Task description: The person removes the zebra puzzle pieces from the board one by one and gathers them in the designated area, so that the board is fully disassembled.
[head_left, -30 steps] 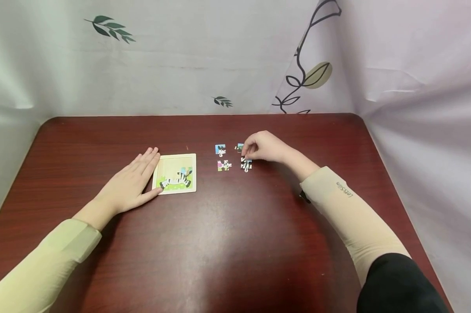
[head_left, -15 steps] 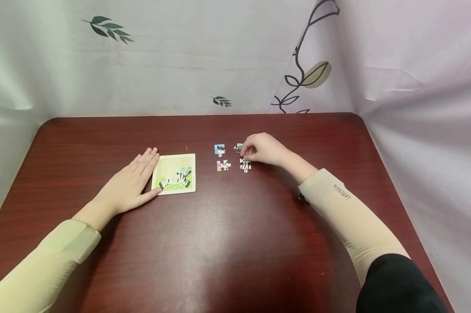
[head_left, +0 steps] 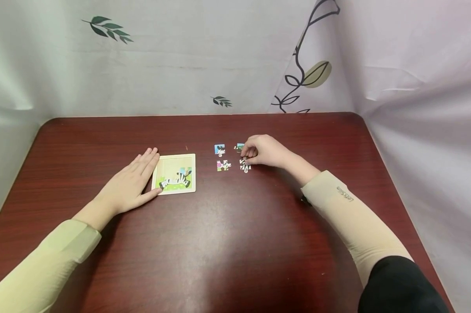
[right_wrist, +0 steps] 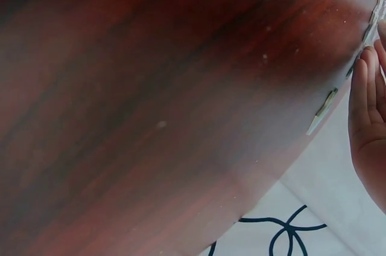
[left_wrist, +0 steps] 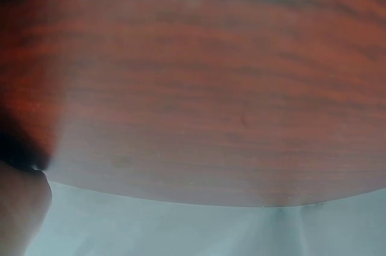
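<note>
The bare right hand (head_left: 267, 151) had drawn back slightly, its long beige sleeve (head_left: 350, 221) shifting with it. The thumb now covered more of the small, black-and-white striped jigsaw piece's (head_left: 245, 166) far edge.

Tray on the left, loose pieces to its right, both between your hands
On the table (head_left: 219, 248), the tray (head_left: 169, 164) lies just right of your left hand (head_left: 130, 186), the thumb reaching its front left corner. Right of the tray, well short of the table's right edge, four pieces make two rows: rear left piece (head_left: 219, 150), rear right piece (head_left: 240, 147), front left piece (head_left: 222, 165), front right piece (head_left: 245, 166). Your right hand (head_left: 267, 151) comes in from the right, fingertips at the front right piece. The hanging cloth (head_left: 161, 65) stands behind the table.
</note>
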`<state>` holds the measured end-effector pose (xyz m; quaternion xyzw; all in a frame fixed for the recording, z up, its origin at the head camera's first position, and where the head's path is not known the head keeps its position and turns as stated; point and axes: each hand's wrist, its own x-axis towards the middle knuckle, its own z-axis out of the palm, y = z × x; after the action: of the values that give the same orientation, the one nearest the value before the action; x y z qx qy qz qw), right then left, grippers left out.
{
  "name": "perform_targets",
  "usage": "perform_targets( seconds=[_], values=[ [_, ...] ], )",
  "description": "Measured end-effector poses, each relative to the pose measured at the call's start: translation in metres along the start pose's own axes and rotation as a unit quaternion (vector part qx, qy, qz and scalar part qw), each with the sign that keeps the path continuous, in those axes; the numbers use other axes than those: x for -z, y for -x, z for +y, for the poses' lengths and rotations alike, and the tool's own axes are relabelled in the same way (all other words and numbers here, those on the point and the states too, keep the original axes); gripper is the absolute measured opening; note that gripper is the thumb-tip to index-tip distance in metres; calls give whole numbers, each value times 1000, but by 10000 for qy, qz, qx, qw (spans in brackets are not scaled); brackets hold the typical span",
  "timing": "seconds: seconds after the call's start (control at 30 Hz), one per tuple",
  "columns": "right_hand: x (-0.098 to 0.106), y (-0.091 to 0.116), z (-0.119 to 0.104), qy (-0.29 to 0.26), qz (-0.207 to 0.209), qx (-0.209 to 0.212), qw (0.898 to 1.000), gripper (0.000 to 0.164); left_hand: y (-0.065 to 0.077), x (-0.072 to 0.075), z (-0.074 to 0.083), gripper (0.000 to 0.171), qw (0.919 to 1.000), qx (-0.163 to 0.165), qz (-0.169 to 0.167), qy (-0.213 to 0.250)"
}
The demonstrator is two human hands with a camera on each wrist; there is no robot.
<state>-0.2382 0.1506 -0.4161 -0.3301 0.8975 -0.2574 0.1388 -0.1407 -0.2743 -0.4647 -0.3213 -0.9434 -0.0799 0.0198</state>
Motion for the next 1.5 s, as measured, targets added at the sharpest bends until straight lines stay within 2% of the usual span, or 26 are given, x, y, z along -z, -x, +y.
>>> perform_targets(
  seconds=[0.23, 0.5, 0.73, 1.03, 1.27, 1.5],
  values=[
    [-1, 2, 0, -7, 0, 40, 10000, 13, -1, -2, 0, 96, 10000, 73, -18, 1],
    [-1, -5, -5, -218, 250, 154, 9993, 10, -1, -3, 0, 97, 9999, 140, -82, -7],
    [-6, -25, -31, -380, 164, 328, 9986, 9, -2, -4, -2, 97, 9998, 156, -79, -22],
    [-27, -55, -64, -545, -103, 591, 9967, 11, -3, 1, -2, 95, 10000, 51, 4, 2],
    [-43, -74, -85, -451, -296, 673, 9963, 13, -2, -2, -1, 97, 9998, 167, -95, 16],
    [-54, -86, -98, -223, -538, 833, 9948, 15, 0, -3, -1, 97, 9998, 157, -106, 20]
  ],
)
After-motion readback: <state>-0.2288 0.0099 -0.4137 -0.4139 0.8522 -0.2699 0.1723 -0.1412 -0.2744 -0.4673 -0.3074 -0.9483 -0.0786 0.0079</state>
